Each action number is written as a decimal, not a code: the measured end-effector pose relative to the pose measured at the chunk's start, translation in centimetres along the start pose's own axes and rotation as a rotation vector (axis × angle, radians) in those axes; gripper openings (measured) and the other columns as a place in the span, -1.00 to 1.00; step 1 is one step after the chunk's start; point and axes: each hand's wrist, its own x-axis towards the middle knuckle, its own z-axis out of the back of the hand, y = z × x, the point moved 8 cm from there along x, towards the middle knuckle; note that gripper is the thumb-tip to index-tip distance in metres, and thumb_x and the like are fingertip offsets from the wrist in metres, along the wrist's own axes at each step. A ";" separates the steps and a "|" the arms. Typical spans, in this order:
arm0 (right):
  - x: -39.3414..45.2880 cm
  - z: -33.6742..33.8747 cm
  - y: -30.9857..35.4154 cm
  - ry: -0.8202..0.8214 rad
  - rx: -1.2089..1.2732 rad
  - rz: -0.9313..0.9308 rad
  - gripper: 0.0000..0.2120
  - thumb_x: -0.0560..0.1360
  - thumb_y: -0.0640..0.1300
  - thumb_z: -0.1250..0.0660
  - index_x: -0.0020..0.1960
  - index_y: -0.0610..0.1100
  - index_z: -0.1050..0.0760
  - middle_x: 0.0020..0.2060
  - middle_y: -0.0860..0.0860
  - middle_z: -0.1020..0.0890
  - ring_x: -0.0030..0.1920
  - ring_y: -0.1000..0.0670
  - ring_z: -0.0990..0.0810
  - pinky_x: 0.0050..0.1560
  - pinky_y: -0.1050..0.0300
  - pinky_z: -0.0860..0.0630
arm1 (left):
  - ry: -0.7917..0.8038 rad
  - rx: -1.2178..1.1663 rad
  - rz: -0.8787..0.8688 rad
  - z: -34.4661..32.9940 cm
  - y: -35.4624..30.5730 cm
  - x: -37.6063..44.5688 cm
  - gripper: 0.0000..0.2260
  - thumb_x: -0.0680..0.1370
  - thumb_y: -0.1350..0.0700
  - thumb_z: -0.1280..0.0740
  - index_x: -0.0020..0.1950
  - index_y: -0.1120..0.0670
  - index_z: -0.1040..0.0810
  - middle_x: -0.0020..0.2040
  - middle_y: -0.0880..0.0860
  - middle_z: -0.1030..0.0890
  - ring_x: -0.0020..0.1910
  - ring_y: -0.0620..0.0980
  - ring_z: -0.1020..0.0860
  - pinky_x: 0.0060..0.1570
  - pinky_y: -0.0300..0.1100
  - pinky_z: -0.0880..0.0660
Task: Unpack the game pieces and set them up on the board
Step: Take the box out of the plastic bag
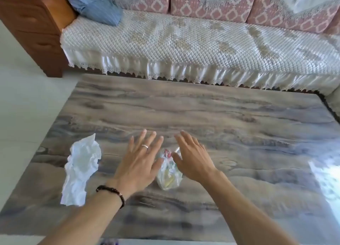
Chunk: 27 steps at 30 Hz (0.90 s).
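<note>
Head view: both hands spread flat over a small bag of pieces on the table

Head view, only camera. Left hand [140, 163] is open, fingers spread, palm down, holding nothing. It sits just left of a small clear plastic bag [168, 173]; the thumb looks to touch the bag's left edge, contact not certain. A silver ring [145, 146] is on one finger, and a dark bead bracelet [112, 193] circles the left wrist.

Right hand [192, 160] is also open, fingers extended and loosely spread, nothing gripped. It is just right of the bag, with the thumb at the bag's upper right side; touching or hovering, cannot tell.

The bag lies on the table [230, 116] between the two hands, near-centre of the scene. Knotted or bunched at its far end, with red and pale coloured bits inside, too blurred to make out individual pieces. No board visible.

Left of the left hand, apart from it, a crumpled white plastic bag [80, 169] lies on the table near the left edge. Table top is glossy, grey-brown wood-grain look, with glare at the right side.

Far side: a sofa [202, 42] with a white quilted cover and lace fringe, pink patterned back cushions, wooden armrest at far left. A blue striped cloth [97, 7] lies on the far-left end of the seat.
</note>
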 end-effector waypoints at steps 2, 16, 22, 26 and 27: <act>0.4 -4.1 -1.0 0.010 0.020 0.025 -0.54 0.58 0.09 -0.17 0.43 -0.03 -0.28 0.39 0.00 -0.34 0.36 -0.09 -0.35 0.29 0.00 -0.34 | 0.043 0.011 -0.011 -4.2 0.5 0.4 -0.48 0.64 -0.15 0.11 0.57 -0.07 0.13 0.59 0.03 -0.02 0.56 0.03 0.11 0.49 0.10 0.17; 4.3 -11.2 -3.9 -0.291 0.332 0.181 -0.80 0.34 -0.19 -0.33 -0.04 -0.06 -0.58 -0.19 0.10 -0.43 -0.24 0.07 -0.39 -0.24 0.19 -0.25 | -0.168 -0.211 -0.157 -11.0 2.9 5.3 -0.75 0.47 -0.19 -0.24 -0.19 -0.06 -0.29 -0.30 -0.11 -0.40 -0.24 -0.03 -0.45 -0.25 -0.08 -0.36; 2.3 -10.8 -7.2 -0.353 0.511 0.078 -0.81 0.38 -0.31 -0.30 -0.21 -0.03 -0.57 -0.29 0.11 -0.62 -0.24 0.12 -0.55 -0.25 0.32 -0.45 | -0.242 -0.161 -0.147 -11.2 3.7 3.0 -0.62 0.58 -0.18 -0.15 -0.34 0.02 -0.27 -0.44 -0.04 -0.44 -0.43 -0.05 -0.40 -0.43 -0.17 -0.26; 0.2 -10.4 -10.2 -0.351 0.626 -0.048 -0.78 0.37 -0.41 -0.24 -0.24 -0.11 -0.51 -0.35 -0.01 -0.55 -0.31 0.05 -0.47 -0.28 0.18 -0.42 | -0.242 -0.178 -0.062 -11.2 5.9 -0.1 -0.72 0.56 -0.02 -0.15 -0.31 0.04 -0.29 -0.33 -0.05 -0.43 -0.37 -0.01 -0.41 -0.35 -0.03 -0.36; -0.2 -10.6 -10.0 -0.303 0.633 -0.041 -0.76 0.37 -0.39 -0.24 -0.17 -0.07 -0.51 -0.31 0.00 -0.54 -0.29 0.04 -0.48 -0.28 0.16 -0.43 | -0.222 -0.185 -0.039 -11.4 6.2 -0.7 -0.78 0.55 0.02 -0.15 -0.28 0.03 -0.33 -0.23 -0.08 -0.44 -0.30 -0.01 -0.45 -0.30 -0.01 -0.41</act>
